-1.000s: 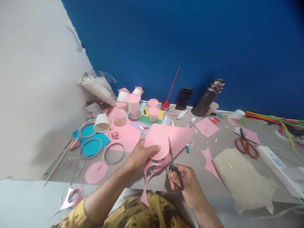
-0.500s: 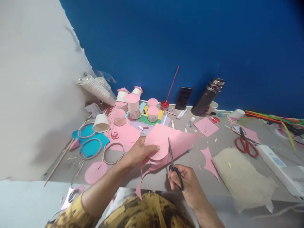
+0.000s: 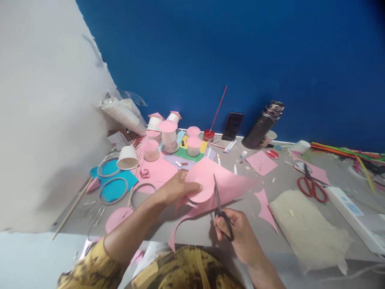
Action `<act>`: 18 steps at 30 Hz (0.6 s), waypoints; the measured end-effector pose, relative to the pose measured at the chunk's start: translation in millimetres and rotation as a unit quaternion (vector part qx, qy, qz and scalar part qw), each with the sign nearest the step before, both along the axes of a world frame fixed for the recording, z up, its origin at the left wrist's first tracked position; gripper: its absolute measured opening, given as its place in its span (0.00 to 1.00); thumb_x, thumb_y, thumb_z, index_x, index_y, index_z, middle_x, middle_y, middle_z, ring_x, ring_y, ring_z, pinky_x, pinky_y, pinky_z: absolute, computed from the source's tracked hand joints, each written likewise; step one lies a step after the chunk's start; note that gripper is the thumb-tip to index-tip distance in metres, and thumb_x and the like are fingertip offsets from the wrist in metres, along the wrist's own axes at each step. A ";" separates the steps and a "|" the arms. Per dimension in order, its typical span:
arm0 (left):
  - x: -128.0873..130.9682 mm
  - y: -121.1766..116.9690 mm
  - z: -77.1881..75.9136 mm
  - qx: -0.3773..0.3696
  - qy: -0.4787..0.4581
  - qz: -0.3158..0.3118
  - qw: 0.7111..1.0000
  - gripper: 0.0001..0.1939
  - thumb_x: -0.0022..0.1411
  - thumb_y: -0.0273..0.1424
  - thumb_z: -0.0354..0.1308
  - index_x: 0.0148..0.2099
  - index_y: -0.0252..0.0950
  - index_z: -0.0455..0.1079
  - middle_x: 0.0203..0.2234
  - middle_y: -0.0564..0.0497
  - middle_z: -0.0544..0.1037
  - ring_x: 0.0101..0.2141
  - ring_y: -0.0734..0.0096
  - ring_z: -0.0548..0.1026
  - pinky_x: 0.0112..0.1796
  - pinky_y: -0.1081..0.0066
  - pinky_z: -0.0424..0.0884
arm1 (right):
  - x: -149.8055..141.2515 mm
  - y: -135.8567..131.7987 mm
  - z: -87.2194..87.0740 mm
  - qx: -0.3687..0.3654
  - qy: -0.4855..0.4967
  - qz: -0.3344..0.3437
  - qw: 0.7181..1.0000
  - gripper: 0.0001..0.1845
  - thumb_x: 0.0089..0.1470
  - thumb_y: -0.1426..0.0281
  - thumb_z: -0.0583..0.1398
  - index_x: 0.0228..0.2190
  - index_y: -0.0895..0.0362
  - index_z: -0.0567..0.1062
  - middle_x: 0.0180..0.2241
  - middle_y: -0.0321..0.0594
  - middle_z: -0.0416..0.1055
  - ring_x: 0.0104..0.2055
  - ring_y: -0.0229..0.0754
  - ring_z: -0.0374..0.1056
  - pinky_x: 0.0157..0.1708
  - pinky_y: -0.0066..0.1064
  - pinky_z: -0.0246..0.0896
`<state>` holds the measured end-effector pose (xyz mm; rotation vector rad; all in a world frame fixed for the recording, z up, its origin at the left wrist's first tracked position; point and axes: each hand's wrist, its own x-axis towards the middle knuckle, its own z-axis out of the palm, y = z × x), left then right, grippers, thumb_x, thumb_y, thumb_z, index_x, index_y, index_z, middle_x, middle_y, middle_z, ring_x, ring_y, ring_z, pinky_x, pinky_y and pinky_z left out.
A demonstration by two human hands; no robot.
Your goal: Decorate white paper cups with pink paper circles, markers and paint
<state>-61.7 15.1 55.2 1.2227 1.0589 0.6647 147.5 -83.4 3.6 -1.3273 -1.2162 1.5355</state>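
While your right hand (image 3: 236, 235) is curled shut through the dark loops of the small black-handled scissors (image 3: 220, 204), their blades point up and away from you into the pink paper sheet (image 3: 224, 182). Your left hand (image 3: 177, 188) pinches that sheet closed, thumb on top of the rounded part being cut, fingers beneath. A long curved pink offcut strip (image 3: 180, 226) hangs from the sheet toward your lap.

Compared with half a second back, the strip swings lower and further left, and the sheet's far corner has turned a little to the right; both grips are unchanged.

Just beyond, on the grey table (image 3: 279, 182), a loose pink paper disc (image 3: 118, 218) lies to the left beside metal rings on a blue paper (image 3: 116, 186), and a cream fibrous mat (image 3: 309, 228) lies to the right. Further out sit red-handled scissors (image 3: 313, 186) and a pink paper square (image 3: 261, 162). Near the blue wall (image 3: 240, 52) stand upturned white paper cups capped with pink discs (image 3: 168, 134), a dark phone (image 3: 232, 126) and a dark metal flask (image 3: 261, 124).
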 end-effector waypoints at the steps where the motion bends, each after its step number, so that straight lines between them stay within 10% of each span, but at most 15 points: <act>1: -0.4 1.5 -0.5 0.000 -0.004 -0.005 1.000 0.09 0.49 0.33 0.66 0.23 0.34 0.73 0.16 0.51 0.70 0.18 0.74 0.64 0.18 0.73 0.55 | 0.5 0.7 0.6 0.001 -0.004 0.001 1.000 0.32 0.48 0.40 0.65 0.21 0.58 0.72 0.16 0.37 0.68 0.20 0.35 0.59 0.23 0.27 0.52; 8: 0.3 11.3 -3.8 0.005 -0.054 -0.020 0.998 0.13 0.50 0.38 0.68 0.23 0.34 0.72 0.15 0.54 0.66 0.17 0.77 0.60 0.18 0.74 0.51 | 0.2 6.6 -1.9 0.001 -0.006 -0.016 1.000 0.35 0.46 0.36 0.64 0.21 0.57 0.71 0.15 0.37 0.66 0.20 0.35 0.57 0.22 0.27 0.48; 18: 30.2 31.5 -3.2 0.065 -0.166 0.177 0.968 0.19 0.51 0.44 0.71 0.33 0.33 0.73 0.20 0.57 0.67 0.23 0.77 0.60 0.26 0.74 0.55 | 11.1 68.3 6.7 0.015 -0.030 -0.018 0.999 0.32 0.52 0.41 0.63 0.19 0.57 0.69 0.17 0.33 0.63 0.20 0.31 0.50 0.22 0.28 0.41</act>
